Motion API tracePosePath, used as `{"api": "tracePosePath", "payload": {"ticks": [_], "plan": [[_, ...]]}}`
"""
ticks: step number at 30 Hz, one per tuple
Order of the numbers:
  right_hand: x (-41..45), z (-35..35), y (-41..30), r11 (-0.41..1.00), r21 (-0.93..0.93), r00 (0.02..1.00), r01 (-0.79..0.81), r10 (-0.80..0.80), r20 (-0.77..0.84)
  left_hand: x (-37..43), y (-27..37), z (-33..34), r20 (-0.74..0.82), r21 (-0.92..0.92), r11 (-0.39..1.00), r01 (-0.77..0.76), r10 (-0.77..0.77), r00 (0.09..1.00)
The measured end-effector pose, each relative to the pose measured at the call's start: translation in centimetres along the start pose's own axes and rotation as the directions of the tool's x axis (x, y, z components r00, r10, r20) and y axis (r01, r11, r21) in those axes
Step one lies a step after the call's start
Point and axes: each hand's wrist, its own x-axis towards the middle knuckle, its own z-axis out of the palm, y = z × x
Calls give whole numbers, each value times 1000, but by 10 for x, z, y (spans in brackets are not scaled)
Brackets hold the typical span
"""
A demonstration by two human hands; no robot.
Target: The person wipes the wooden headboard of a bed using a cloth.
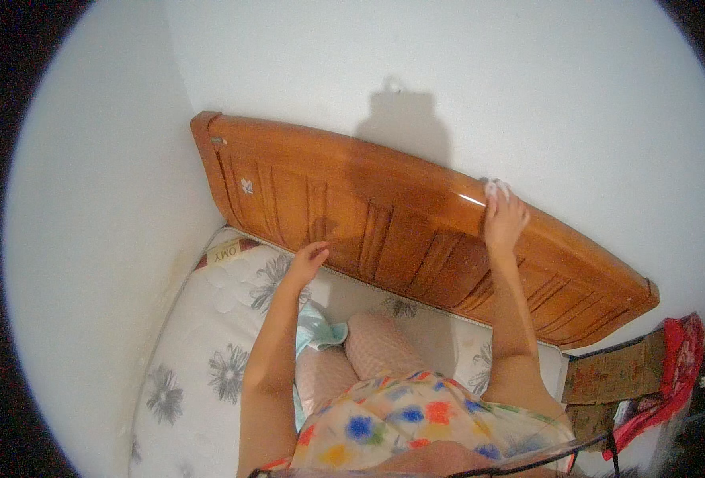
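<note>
My right hand (pixel 506 218) rests on the top edge of a brown wooden headboard (pixel 412 239), with a white wad, perhaps cloth or tissue, under its fingertips. My left hand (pixel 310 263) is raised in front of the headboard's lower part, over the mattress, its fingers loosely curled; nothing shows in it. A light blue cloth (pixel 322 330) lies by my legs on the white mattress (pixel 191 322), which has grey flower prints. The headboard has grooved panels, a small sticker (pixel 246 186) and a small plate near its left end.
White walls (pixel 292 54) meet at a corner behind the headboard's left end. At the lower right, beyond the mattress, stand cardboard (pixel 612 373) and a red cloth (pixel 681 358). Dark thin frames cross the bottom of the view.
</note>
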Motion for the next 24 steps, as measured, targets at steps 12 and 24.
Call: {"api": "tracePosePath", "payload": {"ticks": [12, 24], "plan": [[-60, 85, -52, 962, -50, 950, 269, -274, -151, -4, -44, -18, -43, -87, 992, 92, -96, 994], [-17, 131, -260, 768, 123, 776, 628, -629, -35, 15, -85, -62, -35, -36, 996, 85, -86, 996]]}}
